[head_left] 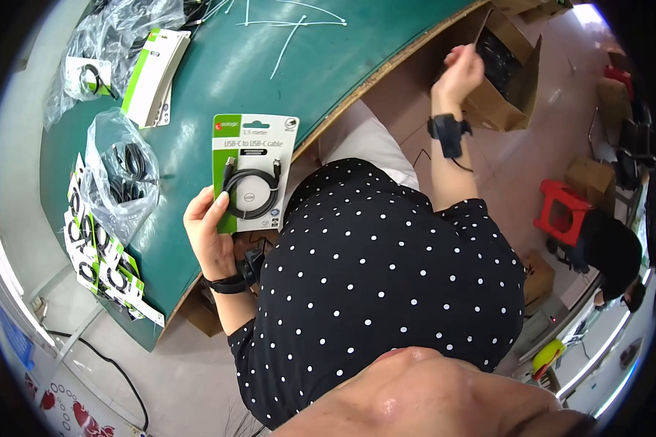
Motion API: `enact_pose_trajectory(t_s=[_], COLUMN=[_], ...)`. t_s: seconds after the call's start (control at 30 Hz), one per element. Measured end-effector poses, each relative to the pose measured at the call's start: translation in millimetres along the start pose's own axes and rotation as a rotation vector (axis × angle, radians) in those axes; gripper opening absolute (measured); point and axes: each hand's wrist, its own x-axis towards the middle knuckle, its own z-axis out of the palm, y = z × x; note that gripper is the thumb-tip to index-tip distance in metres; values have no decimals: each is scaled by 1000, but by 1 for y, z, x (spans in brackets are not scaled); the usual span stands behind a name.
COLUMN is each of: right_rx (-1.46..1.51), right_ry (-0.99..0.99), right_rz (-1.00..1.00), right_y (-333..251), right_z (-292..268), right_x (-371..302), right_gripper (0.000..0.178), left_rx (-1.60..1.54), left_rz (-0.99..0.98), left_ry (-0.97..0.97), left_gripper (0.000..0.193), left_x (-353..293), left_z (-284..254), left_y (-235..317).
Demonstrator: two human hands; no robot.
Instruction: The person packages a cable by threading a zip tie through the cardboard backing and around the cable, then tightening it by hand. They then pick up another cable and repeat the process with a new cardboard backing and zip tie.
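My left hand [211,226] pinches the lower left edge of a carded cable [251,191], thumb in front. The white and green card has a coiled black cable fastened to its face and stands tilted up at the table edge. Out to the right, my right hand [460,75] is raised beside an open cardboard box [512,102] with dark contents. Its fingers are curled closed; whatever they may hold is hidden. Black bands with small devices sit on both wrists.
On the green table [219,80] lie a stack of blank-looking cards [153,80], a plastic bag of black cables [124,175], several carded cables [98,251] and white zip ties [291,44]. A red stool [561,211] and another person [612,251] are at the far right.
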Motion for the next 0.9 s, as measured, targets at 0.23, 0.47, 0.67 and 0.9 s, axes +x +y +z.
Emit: enact_pose_trajectory(t_s=[0.23, 0.47, 0.67, 0.9], right_rx=[-686, -659, -650, -499], right_ry=[-630, -417, -335, -295], right_rz=[908, 1090, 911, 658], right_y=[178, 130, 106, 60], right_z=[-173, -247, -302, -262], right_x=[-66, -90, -41, 13], right_gripper=[19, 19, 23, 23], left_rx=[76, 57, 288, 389], left_rz=[120, 184, 370, 358], left_ry=[-123, -327, -581, -683], left_gripper=[22, 25, 27, 28], left_x=[-2, -2, -7, -3], left_z=[17, 40, 81, 108], left_y=[4, -13, -30, -45])
